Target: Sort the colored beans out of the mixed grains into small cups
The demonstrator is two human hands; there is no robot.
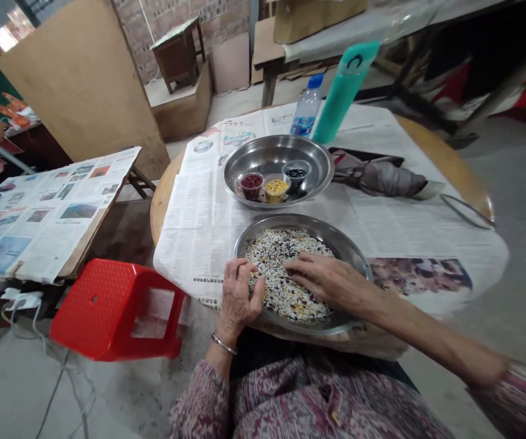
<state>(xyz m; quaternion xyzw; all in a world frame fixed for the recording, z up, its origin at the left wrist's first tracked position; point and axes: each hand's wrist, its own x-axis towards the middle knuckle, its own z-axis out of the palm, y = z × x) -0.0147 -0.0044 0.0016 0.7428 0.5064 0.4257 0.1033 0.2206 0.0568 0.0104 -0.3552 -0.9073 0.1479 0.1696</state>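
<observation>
Light, slippery mixed grains lie loose in a steel plate on newspaper, better scooped than pinched; the right hand rests open on them, the left hand half-curled at their edge, gripping nothing.

We count one left hand and one right hand on one near steel plate; one far steel plate holding three small plastic cups; one water bottle and one teal flask at the far edge of one round table; one red stool off its left edge.
</observation>
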